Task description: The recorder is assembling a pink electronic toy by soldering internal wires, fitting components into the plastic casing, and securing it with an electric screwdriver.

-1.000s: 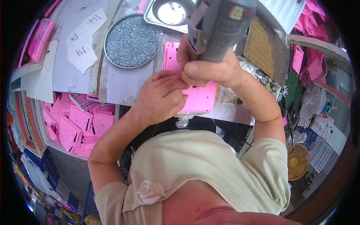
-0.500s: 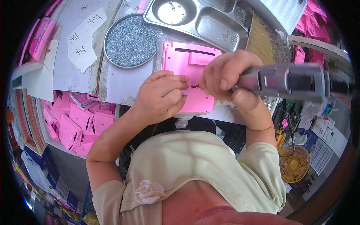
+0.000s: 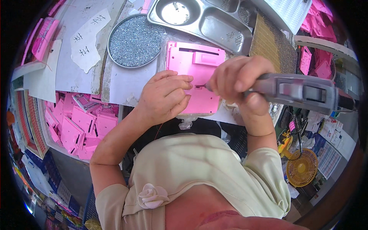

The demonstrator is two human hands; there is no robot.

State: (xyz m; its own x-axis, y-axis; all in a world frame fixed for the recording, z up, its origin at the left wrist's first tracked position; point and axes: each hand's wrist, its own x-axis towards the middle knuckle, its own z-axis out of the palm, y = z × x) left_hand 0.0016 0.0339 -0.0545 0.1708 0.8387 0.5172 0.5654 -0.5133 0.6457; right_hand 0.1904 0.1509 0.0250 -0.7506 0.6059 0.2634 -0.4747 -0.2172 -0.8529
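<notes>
On the worktable in front of me lies a pink plastic casing (image 3: 199, 101) with a long dark slot and a raised block on its face. My left hand (image 3: 165, 97) rests over its left edge, fingers curled in. Whatever those fingers may hold is hidden. My right hand (image 3: 243, 82) is closed round a grey electric screwdriver (image 3: 303, 92), held almost level with its cable end to the right. The driver's front end points left at a small dark opening near the casing's middle; whether it touches there is unclear.
Beyond the casing stand a round tray of small silver screws (image 3: 134, 42) and a steel compartment tray (image 3: 195, 28). Pink casings fill a bin (image 3: 82, 128) at left. A torn paper (image 3: 88, 42) lies far left; a bristly brown mat (image 3: 268, 42) and a yellow fan (image 3: 302, 167) are at right.
My right hand and the screwdriver have shifted slightly right, with the driver's rear swung a little nearer to me. My left hand and the casing have hardly moved.
</notes>
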